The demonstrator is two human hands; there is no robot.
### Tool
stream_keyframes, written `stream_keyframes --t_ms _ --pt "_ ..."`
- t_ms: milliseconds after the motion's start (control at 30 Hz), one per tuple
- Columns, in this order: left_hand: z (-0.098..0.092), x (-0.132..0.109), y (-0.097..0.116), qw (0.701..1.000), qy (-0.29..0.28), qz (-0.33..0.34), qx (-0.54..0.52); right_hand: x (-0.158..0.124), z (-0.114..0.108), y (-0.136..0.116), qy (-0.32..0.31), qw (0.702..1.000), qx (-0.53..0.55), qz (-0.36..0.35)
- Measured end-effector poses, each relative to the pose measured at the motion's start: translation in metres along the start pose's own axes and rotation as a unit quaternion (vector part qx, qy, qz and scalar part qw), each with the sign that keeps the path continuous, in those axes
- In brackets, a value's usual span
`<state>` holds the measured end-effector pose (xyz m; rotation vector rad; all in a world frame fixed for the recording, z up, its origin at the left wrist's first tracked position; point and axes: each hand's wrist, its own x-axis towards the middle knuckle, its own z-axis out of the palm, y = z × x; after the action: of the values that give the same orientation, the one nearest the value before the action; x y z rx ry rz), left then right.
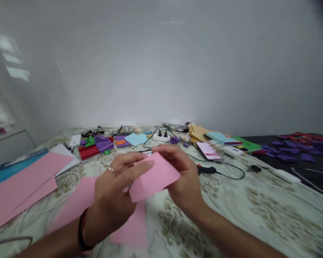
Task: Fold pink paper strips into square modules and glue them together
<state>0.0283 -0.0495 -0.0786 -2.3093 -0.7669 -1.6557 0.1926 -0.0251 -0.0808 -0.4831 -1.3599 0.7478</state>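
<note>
Both hands hold up a folded pink paper (155,177) above the patterned bedsheet (258,208). My left hand (113,195), with a ring on one finger and a dark band at the wrist, pinches the paper's left edge. My right hand (181,172) grips its top and right side from behind. Under the hands lies another pink sheet (82,202) flat on the bed.
Large pink sheets (21,186) and a blue one (16,166) lie at the left. Folded purple, red and green paper pieces (97,145), a power strip (160,136), cables, a phone (208,150) and coloured paper stacks (223,138) line the far side. Purple pieces (293,150) lie on a dark surface at the right.
</note>
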Motion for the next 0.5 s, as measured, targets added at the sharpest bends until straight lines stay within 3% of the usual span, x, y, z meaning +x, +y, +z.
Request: stream_keyframes --t_ms 100,167,300,500 --pt "0.009 0.045 0.009 0.992 0.124 -0.019 -0.027 0.032 0.006 -0.021 0.074 0.988 -0.040 -0.128" --pt "0.012 0.068 0.014 0.984 0.171 -0.045 -0.032 0.046 0.011 -0.030 0.104 0.974 -0.065 -0.188" --pt "0.011 0.086 0.013 0.979 0.178 -0.087 -0.044 0.057 0.020 -0.033 0.109 0.964 -0.080 -0.228" --pt "0.010 0.085 -0.008 0.974 0.188 -0.109 -0.065 0.064 0.024 -0.019 0.056 0.981 -0.035 -0.181"
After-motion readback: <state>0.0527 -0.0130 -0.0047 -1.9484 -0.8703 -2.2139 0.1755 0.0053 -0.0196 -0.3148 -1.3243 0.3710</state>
